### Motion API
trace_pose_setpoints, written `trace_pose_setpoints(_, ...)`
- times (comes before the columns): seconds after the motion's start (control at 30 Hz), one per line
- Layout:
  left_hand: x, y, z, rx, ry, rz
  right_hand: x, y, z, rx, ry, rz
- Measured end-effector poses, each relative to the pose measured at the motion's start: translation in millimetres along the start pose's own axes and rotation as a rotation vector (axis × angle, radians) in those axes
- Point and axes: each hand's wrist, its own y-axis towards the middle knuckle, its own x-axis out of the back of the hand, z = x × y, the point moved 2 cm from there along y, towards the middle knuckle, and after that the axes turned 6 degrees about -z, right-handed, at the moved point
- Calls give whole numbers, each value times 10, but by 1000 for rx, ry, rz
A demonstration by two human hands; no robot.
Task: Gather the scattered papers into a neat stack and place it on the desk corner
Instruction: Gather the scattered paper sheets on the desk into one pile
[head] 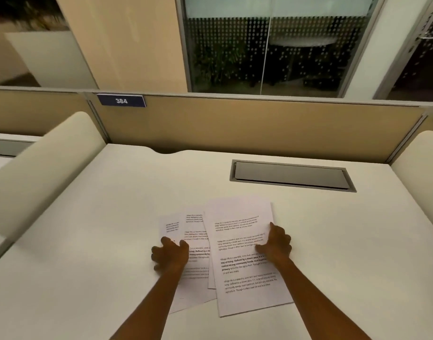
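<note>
a wide white bench [92,241] carries a grey cable hatch [292,175] near its back edge. printed papers [237,256] lie fanned and overlapping at the middle front. left hand [170,253] presses the left sheets, grip released, fingers curled. right hand [276,242] rests flat on the top sheet's right edge, grip released

White papers [244,256] printed with black text, some lines bold, lie on a cream-white surface [87,241]. A grey metal hatch [291,176] sits near its far edge. Tan divider panel [235,123]; navy plate [121,100] with white "384".
</note>
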Motion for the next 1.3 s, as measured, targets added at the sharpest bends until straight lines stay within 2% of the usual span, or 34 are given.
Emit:
trace_pose_setpoints(0.1,46,31,104,29,-49,-25,-119,-46,179,25,-18,28)
trace_pose_setpoints(0.4,128,65,196,-93,-195,-19,-381,-241,540,92,-40,53)
trace_pose_setpoints(0.53,185,111,176,-66,-386,47,-502,-370,695,108,-26,54)
trace_pose_setpoints(0.7,201,150,144,-16,-457,145,-634,-516,845,119,-7,73)
trace_pose_setpoints(0.97,289,340,80,120,-525,256,-622,-588,855,63,13,42)
trace_pose_setpoints(1.3,201,283,42,70,-496,315,-568,-638,797,-85,231,-31)
